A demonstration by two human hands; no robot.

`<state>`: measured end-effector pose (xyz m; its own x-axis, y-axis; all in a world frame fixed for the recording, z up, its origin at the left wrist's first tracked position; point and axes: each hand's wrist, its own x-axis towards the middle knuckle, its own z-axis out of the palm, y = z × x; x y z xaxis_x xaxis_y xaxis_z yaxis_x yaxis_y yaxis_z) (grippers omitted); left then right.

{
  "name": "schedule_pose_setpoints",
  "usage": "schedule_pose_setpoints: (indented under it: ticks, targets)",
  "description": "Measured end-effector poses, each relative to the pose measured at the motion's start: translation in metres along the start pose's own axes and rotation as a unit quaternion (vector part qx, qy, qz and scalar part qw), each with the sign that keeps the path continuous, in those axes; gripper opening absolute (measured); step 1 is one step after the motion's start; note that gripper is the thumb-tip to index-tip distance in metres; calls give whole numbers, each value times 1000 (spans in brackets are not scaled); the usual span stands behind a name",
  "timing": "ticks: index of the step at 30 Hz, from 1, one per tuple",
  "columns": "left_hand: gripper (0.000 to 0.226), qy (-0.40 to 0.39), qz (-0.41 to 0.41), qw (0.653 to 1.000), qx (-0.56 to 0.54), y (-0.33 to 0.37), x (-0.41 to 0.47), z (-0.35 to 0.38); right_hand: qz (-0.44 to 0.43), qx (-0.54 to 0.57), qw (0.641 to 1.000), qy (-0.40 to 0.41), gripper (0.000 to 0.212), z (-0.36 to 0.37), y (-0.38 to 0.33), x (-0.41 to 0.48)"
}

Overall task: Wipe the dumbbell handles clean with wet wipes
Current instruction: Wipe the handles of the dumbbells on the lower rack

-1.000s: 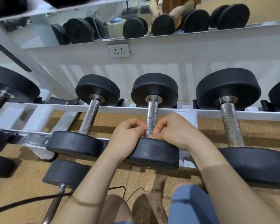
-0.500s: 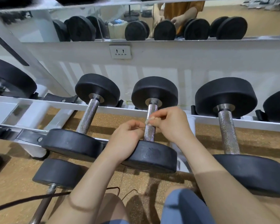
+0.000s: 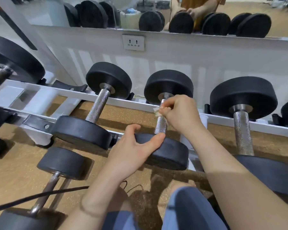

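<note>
One handle (image 3: 161, 121) is in work, that of the middle dumbbell (image 3: 159, 128) on the white rack (image 3: 40, 90); its long axis runs straight away from the person, near head (image 3: 171, 153) to far head (image 3: 169, 82). The right hand (image 3: 181, 112) pinches a small wet wipe (image 3: 156, 111) against the handle's far end, while the left hand (image 3: 131, 151) loosely clasps the near head's rim. The next stroke likely draws back along that axis, toward the person.
</note>
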<state>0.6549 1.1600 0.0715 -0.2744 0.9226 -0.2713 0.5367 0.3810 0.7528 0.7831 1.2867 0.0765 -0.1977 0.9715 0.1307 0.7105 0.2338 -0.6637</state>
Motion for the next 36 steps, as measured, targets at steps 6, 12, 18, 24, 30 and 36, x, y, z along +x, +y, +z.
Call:
schedule_pose_setpoints:
  ticks: [6,12,18,24,30,36]
  targets:
    - [99,-2,-6,999,37,2,3,-5,-24,12,999,-43,6,-3,7,-19]
    - [102,-10,2,999,46,1,3,-6,-31,-17,999,-10,4,-4,7,5]
    - [112,-37,21,998,41,2,9,-10,-9,22,999,42,9,6,7,-12]
    - [71,-39,194,976,94,19,26,-9,-51,-33,993,104,12,12,5,11]
    - [54,9,191,973,127,48,70,2,69,96,980,160,9,22,22,8]
    - [60,17,137,986,97,49,75,5,151,170,974,-12,25,15,35,-15]
